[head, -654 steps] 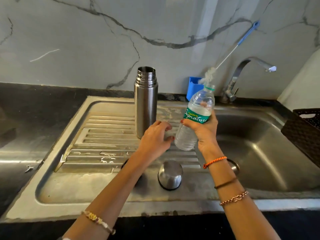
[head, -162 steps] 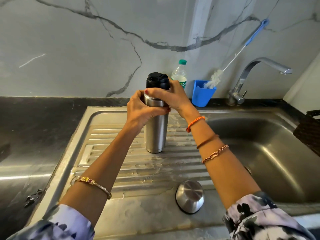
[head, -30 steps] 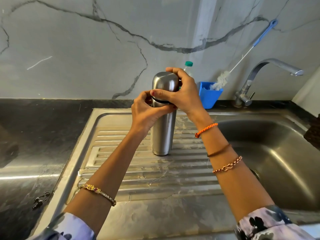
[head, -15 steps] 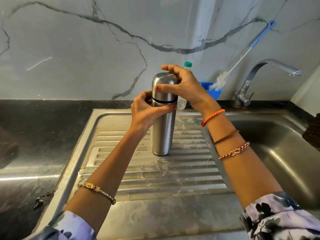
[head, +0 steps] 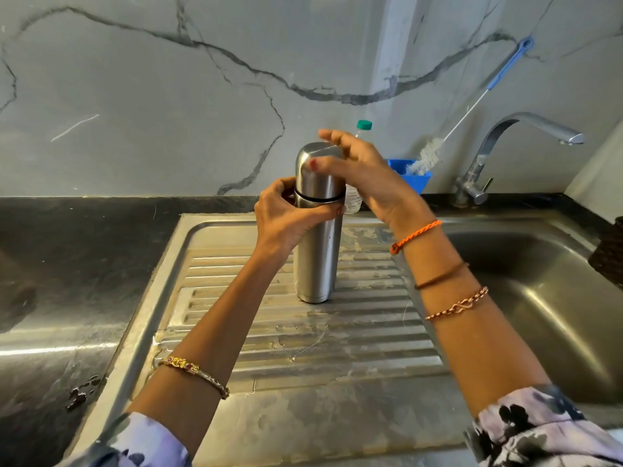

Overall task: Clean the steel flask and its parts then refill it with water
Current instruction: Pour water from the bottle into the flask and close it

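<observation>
The steel flask [head: 316, 251] stands upright on the ribbed draining board [head: 303, 335], with its steel cup lid [head: 312, 170] seated on top. My left hand [head: 288, 217] grips the flask body just under the dark seam below the lid. My right hand [head: 362, 173] hovers at the lid's right side with fingers spread and nearly straight; the thumb tip lies against the lid's front. A plastic water bottle with a green cap [head: 364, 124] stands behind the flask, mostly hidden by my right hand.
A blue cup [head: 413, 176] holds a long bottle brush [head: 472, 106] leaning on the marble wall. The tap [head: 499, 143] arches over the sink basin [head: 546, 298] at right. A dark basket [head: 610, 254] sits at the right edge. Black counter lies to the left.
My right hand, which was wrapped around the lid one second ago, has opened and eased off to the right. The flask and my left hand have stayed put.
</observation>
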